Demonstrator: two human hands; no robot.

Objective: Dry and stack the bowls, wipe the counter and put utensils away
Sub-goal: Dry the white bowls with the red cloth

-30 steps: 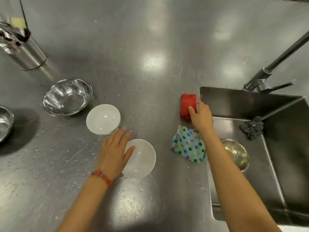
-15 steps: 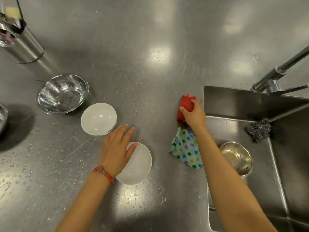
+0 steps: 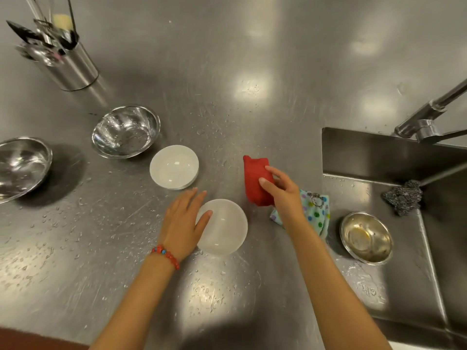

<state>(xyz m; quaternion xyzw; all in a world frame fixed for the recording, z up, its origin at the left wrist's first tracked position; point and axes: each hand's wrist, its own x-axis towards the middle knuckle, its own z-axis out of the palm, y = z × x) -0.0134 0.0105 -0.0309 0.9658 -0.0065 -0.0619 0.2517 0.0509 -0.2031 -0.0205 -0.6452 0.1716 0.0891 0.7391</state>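
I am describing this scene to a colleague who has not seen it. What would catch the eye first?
The red cloth stands out most, held in the right hand at the middle of the wet steel counter. Beside it, the left hand rests on the rim of a white bowl, with a second white bowl just beyond. At right, a small metal bowl sits in the sink.

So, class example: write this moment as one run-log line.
stage: before drying | left hand: resting on near white bowl | right hand: gripping red cloth | counter: wet | spotted cloth: lying by sink
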